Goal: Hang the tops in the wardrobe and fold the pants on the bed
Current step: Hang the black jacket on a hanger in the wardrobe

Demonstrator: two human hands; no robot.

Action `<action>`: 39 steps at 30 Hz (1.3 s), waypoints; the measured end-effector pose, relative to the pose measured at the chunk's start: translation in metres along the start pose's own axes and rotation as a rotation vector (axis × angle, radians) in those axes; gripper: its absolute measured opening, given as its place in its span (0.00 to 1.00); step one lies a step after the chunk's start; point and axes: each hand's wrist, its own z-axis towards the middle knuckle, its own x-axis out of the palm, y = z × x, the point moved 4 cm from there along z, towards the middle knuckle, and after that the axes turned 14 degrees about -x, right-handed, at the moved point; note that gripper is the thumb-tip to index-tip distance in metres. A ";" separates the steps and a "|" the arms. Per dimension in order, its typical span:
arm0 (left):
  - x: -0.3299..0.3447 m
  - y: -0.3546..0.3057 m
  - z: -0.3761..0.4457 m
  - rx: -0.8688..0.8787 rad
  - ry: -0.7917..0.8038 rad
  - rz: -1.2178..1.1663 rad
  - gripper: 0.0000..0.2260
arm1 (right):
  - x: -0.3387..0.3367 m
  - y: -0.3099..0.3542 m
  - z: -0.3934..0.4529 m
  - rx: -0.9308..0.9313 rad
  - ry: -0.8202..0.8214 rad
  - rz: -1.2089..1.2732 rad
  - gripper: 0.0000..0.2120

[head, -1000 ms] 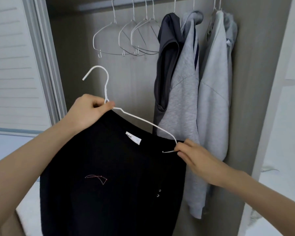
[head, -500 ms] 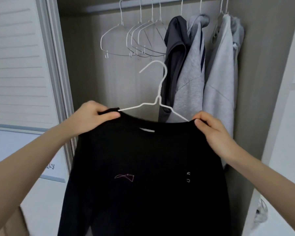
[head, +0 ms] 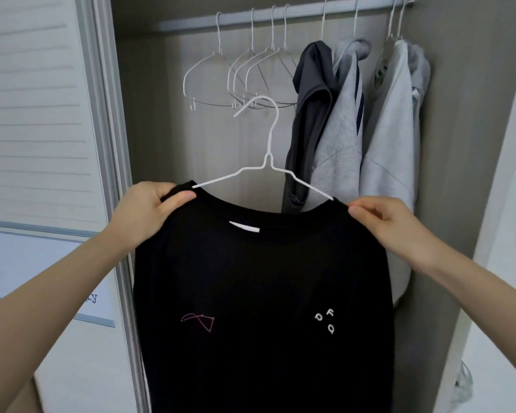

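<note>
A black top (head: pixel 262 287) with small embroidered marks hangs on a white wire hanger (head: pixel 268 162), held up in front of the open wardrobe. My left hand (head: pixel 146 213) pinches the top's left shoulder over the hanger's end. My right hand (head: pixel 390 225) pinches the right shoulder. The hanger's hook points up and left, well below the wardrobe rail (head: pixel 280 14). The hanger's arms are inside the neckline.
Several empty white hangers (head: pixel 245 76) hang on the rail's left half. A dark grey top (head: pixel 307 123) and light grey sweatshirts (head: pixel 390 150) hang on the right half. A sliding door frame (head: pixel 108 144) stands at the left, the wardrobe side wall (head: pixel 471 144) at the right.
The hanger went from tilted to level inside the black top. My right hand moved from the hanger's end to the top's right shoulder, and the top now hangs straight, closer to the wardrobe.
</note>
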 end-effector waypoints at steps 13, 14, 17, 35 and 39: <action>0.008 -0.020 0.007 0.108 0.040 0.111 0.28 | 0.016 0.036 0.026 -0.245 0.249 -0.110 0.12; 0.006 -0.023 0.009 0.126 0.022 0.109 0.29 | 0.014 0.038 0.031 -0.237 0.272 -0.074 0.11; 0.000 -0.031 0.017 0.177 0.001 0.148 0.30 | 0.011 0.043 0.045 -0.236 0.280 -0.011 0.11; -0.028 -0.009 0.096 0.058 -0.185 -0.083 0.25 | -0.015 0.061 0.070 0.192 0.142 0.638 0.15; 0.005 -0.009 0.126 -0.021 0.032 -0.107 0.23 | -0.028 0.077 0.076 0.229 -0.093 0.724 0.14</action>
